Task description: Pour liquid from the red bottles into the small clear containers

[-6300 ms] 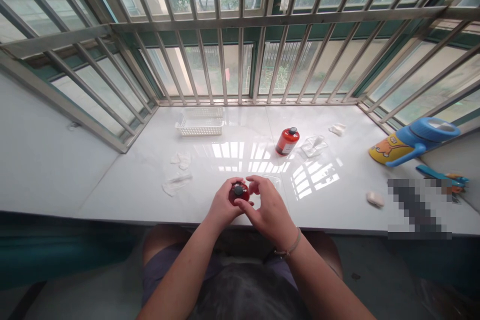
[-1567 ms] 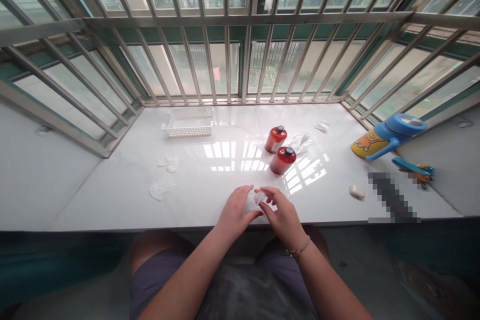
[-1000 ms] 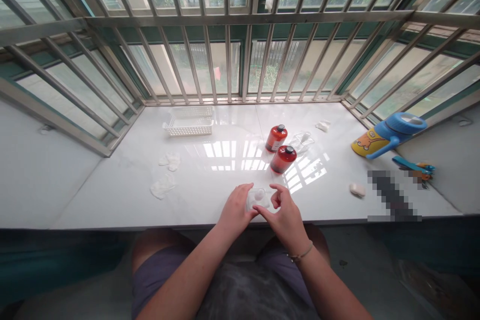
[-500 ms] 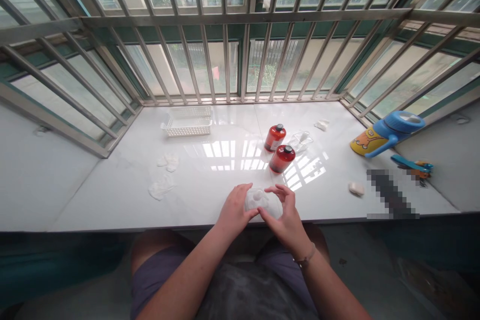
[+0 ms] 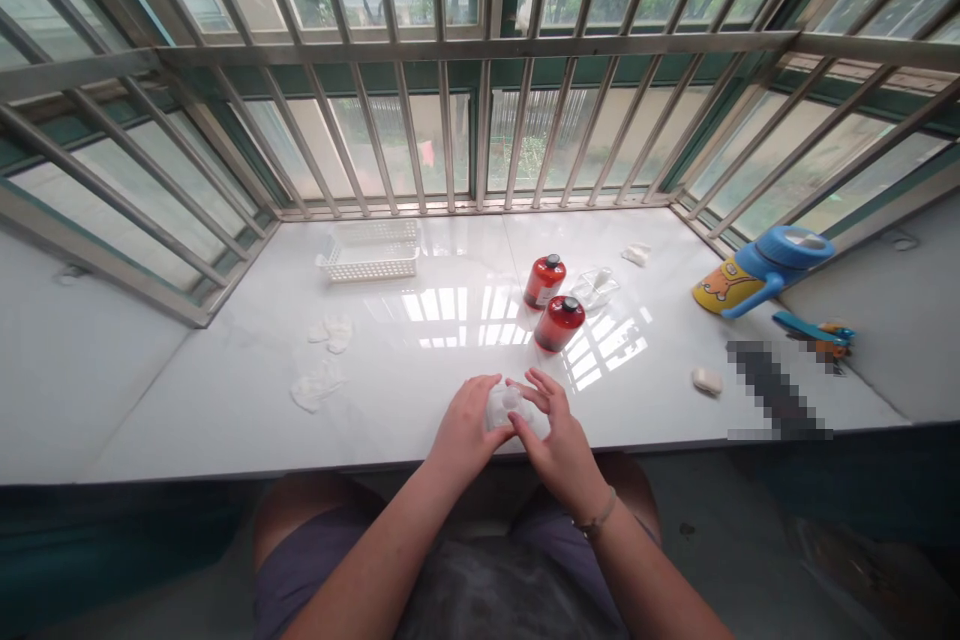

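A small, clear plastic container [image 5: 498, 406] with a round whitish part on top sits low over the front of the white counter, between my hands. My left hand [image 5: 466, 420] curls around its left side, fingers behind and thumb in front. From the right, my right hand [image 5: 556, 435] reaches over it, with thumb and fingertips closed around the round part. Its fingers hide the container's right side. Beyond the hands stand two red bottles with black caps, the nearer bottle [image 5: 559, 324] and the farther bottle [image 5: 544, 281].
A white plastic basket [image 5: 373, 267] stands at the back left. Crumpled white tissues [image 5: 319, 384] lie at left. Clear plastic packaging [image 5: 598, 289] is behind the bottles. At right are a blue-and-yellow flask [image 5: 757, 272], a small white case [image 5: 706, 381] and a blue strap [image 5: 799, 324].
My right hand has shifted left, from the container's right side onto the round part on top. My left hand stays around the container. The camera view has tilted slightly.
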Demonstrator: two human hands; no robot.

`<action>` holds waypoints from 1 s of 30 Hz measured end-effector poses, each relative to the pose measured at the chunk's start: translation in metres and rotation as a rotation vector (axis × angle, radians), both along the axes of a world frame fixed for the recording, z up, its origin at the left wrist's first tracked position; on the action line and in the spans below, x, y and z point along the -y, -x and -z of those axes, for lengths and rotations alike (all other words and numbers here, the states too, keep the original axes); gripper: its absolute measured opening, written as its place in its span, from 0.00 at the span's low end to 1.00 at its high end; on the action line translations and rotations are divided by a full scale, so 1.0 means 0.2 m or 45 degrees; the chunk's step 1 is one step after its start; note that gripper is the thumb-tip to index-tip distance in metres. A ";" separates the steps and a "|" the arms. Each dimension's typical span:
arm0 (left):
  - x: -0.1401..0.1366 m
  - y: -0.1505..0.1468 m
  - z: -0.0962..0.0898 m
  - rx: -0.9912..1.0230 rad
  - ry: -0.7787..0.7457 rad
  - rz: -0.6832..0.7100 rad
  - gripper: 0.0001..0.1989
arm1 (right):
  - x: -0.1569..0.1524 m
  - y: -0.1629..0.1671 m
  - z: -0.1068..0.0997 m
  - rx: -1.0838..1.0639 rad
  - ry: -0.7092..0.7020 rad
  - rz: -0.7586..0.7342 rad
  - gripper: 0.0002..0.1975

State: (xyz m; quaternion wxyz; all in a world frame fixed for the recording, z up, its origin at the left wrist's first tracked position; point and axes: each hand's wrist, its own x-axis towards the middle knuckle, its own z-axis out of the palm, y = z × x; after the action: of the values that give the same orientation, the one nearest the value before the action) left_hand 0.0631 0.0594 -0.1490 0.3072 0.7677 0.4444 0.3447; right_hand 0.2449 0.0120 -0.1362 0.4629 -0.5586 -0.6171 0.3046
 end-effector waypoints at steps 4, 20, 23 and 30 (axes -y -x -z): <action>0.00 0.00 0.00 0.003 -0.024 -0.015 0.33 | -0.04 0.00 0.02 0.011 -0.010 0.074 0.23; 0.12 -0.03 0.02 -0.059 -0.254 -0.066 0.47 | -0.09 -0.20 0.05 0.328 -0.148 0.282 0.23; 0.16 0.10 -0.02 -0.024 -0.335 -0.099 0.16 | -0.13 -0.42 0.03 0.411 -0.100 0.444 0.27; 0.12 0.48 -0.02 -0.249 -0.477 -0.455 0.14 | -0.33 -0.91 0.00 0.634 0.003 0.688 0.34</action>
State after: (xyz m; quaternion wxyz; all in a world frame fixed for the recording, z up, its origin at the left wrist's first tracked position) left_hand -0.0335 0.0356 -0.1456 0.0500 0.7502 0.5289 0.3937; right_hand 0.4269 0.0782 -0.1367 0.3616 -0.7591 -0.5406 0.0267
